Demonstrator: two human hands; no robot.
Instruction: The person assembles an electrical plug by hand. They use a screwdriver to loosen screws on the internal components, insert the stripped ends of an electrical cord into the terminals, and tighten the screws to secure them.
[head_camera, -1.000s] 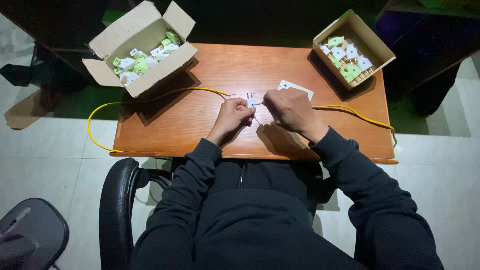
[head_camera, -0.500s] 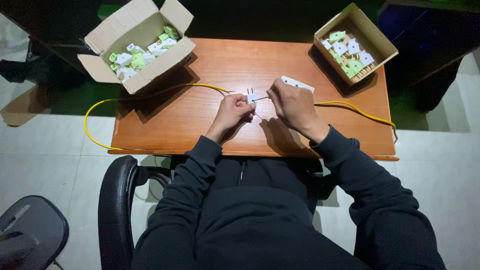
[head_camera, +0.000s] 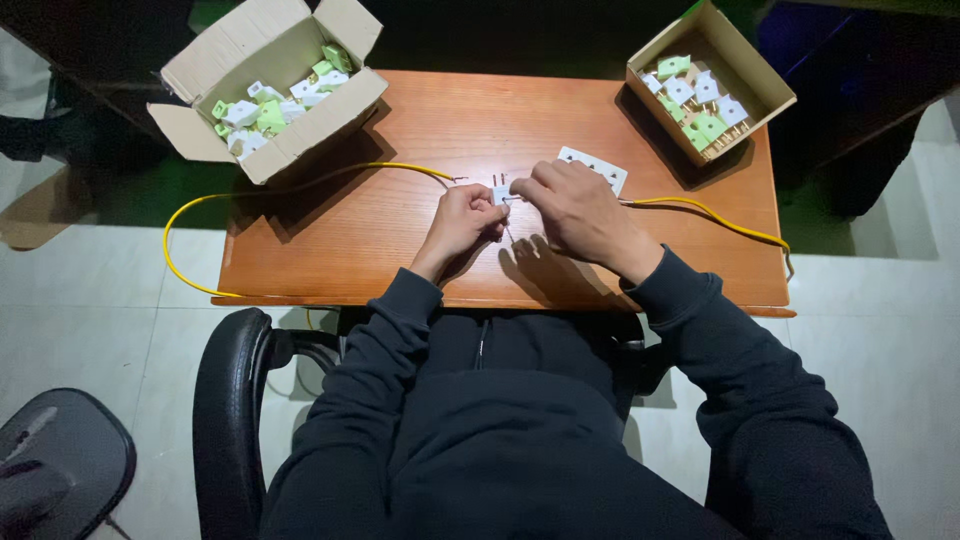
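Note:
My left hand (head_camera: 462, 222) and my right hand (head_camera: 575, 210) meet over the middle of the wooden table (head_camera: 400, 240). Both pinch a small white plug (head_camera: 500, 192) whose two metal pins stick up away from me. My right hand also grips a thin tool, partly hidden by the fingers, with its tip at the plug. A white socket strip (head_camera: 598, 166) lies just behind my right hand. One yellow wire (head_camera: 330, 175) ends near the plug from the left; another yellow wire (head_camera: 700, 208) runs off to the right.
An open cardboard box (head_camera: 265, 85) of white and green plugs stands at the back left corner. A second open box (head_camera: 710, 80) of such plugs sits at the back right. A black office chair (head_camera: 225, 400) is under me, another chair seat (head_camera: 60, 465) at lower left.
Both hands have stayed at the table's middle with small finger shifts at the plug. My head has moved, so the view has drifted slightly.

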